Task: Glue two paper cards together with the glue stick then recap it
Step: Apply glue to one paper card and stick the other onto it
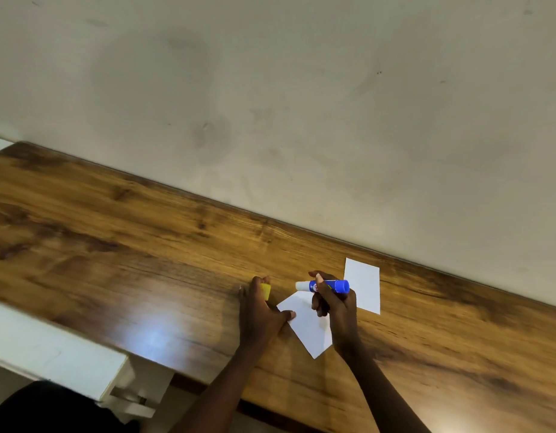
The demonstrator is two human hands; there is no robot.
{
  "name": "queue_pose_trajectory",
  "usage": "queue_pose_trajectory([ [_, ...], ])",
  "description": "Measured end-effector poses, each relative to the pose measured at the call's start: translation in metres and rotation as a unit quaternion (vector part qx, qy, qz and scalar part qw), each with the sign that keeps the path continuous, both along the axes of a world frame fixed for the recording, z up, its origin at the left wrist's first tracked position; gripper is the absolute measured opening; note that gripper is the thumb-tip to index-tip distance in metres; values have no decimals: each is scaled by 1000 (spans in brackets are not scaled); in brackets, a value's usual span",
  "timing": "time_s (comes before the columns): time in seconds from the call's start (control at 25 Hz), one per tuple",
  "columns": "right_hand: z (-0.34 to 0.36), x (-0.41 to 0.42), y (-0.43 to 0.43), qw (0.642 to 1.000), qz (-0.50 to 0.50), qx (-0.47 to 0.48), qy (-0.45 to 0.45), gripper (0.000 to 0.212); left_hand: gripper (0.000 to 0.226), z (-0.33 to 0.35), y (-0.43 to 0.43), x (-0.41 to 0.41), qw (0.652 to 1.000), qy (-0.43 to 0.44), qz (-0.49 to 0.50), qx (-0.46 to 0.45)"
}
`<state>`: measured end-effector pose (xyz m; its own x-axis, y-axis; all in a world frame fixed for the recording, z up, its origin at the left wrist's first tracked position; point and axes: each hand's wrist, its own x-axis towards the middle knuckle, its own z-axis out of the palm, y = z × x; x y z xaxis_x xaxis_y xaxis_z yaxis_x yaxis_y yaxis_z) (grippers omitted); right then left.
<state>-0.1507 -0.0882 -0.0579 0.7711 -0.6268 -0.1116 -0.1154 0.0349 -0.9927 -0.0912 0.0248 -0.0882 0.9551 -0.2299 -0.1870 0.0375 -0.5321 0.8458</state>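
Two white paper cards lie on the wooden table (145, 239). The near card (307, 326) sits tilted between my hands; the far card (364, 284) lies just behind my right hand. My right hand (336, 310) grips an uncapped blue and white glue stick (325, 286), held sideways above the near card with its white tip pointing left. My left hand (259, 310) holds the yellow cap (266, 290) in its fingers while its thumb presses the near card's left edge.
The table's far edge runs along a pale wall (301, 104). A white ledge or frame (51, 348) sits at the lower left, below the table's near edge. A bright light reflection shows on the wood left of my hands.
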Motion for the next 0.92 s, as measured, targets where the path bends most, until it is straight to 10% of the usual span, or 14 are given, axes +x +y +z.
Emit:
queue_pose_trajectory([
  [0.16,-6,9,5,998,16,50,24,11,79,-2,3,-3,1000,-13,-6,-22],
  [0.92,-9,15,8,935,214,-271,75,7,62,-2,8,-6,995,-90,-3,-51],
])
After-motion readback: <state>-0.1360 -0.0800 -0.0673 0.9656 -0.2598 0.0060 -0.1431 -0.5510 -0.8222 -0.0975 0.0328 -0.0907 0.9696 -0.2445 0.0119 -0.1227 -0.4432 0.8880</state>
